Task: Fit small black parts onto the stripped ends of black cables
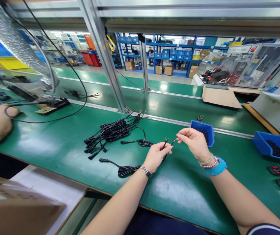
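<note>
R hand [195,143]: thumb & index pressed tog., tip of one wire [173,142] pinched betw. L hand [155,156]: fingers closed on blk cable [164,158], pinched nr its split end. Cable held over grn bench [186,186]. Two coils [128,170] laid L of hands; lg. bundle [116,130] beyond. Blue bin [211,137] w/ blk parts seen just behind R hand. Co-worker's hand [5,114] seen far L.

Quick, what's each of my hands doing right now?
Left hand: closed, holding black wires.
Right hand: pinched closed at one wire's tip; whether gripping it, can't tell.
</note>
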The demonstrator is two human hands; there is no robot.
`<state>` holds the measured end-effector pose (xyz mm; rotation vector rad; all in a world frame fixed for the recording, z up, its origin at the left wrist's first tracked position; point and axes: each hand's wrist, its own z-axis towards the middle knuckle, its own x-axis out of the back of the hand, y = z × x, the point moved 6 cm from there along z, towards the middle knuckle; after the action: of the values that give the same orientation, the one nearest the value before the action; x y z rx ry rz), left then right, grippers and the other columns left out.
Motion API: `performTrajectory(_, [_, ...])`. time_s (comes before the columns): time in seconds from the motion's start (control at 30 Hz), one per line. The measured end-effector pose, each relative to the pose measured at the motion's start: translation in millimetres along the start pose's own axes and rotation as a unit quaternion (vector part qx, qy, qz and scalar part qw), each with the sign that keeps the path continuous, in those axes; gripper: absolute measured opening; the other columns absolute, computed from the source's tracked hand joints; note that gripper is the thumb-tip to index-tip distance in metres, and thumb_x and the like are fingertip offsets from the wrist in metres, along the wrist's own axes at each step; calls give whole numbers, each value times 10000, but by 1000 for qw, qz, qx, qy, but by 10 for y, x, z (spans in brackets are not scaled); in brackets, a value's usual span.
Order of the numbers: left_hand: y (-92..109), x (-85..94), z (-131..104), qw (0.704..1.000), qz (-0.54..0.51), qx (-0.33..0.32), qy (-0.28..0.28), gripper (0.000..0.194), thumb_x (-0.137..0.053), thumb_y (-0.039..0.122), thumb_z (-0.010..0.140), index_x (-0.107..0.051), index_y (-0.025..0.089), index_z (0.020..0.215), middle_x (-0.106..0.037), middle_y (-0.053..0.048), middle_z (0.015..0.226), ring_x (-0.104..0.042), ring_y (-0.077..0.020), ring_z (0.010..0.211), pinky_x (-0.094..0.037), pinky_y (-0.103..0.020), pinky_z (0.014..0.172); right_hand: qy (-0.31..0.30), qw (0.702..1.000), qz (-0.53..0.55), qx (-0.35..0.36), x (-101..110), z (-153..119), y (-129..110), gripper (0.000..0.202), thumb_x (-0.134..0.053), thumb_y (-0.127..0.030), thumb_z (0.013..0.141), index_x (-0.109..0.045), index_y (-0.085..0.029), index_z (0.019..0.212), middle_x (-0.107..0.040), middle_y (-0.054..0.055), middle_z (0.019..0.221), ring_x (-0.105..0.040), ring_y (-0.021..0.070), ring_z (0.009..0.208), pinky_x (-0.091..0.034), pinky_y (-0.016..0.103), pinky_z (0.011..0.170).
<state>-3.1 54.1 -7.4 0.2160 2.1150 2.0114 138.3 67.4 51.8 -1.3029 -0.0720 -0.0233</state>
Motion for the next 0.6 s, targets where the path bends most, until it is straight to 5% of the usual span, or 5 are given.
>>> performTrajectory(0.37, [-20, 1, 4, 1000, 0, 5, 3, 290, -592, 408, 700, -608, 124, 754, -543, 0, 597, -273, -36, 421, -183, -184, 396, -28, 999, -16, 4, -14, 0, -22, 175, -628, -284, 696, -572, -144, 784, -607, 21, 667, -587, 113, 584, -503, 258, 553])
performTrajectory(0.6, [-34, 5, 0, 1000, -1, 7, 3, 287, -604, 415, 687, -589, 129, 693, -471, 30, 519, -262, -36, 405, -172, -187, 387, -87, 996, -24, -17, -236, -107, 130, 248, -583, -247, 704, -525, -166, 931, -581, 12, 740, -559, 92, 603, -484, 221, 519])
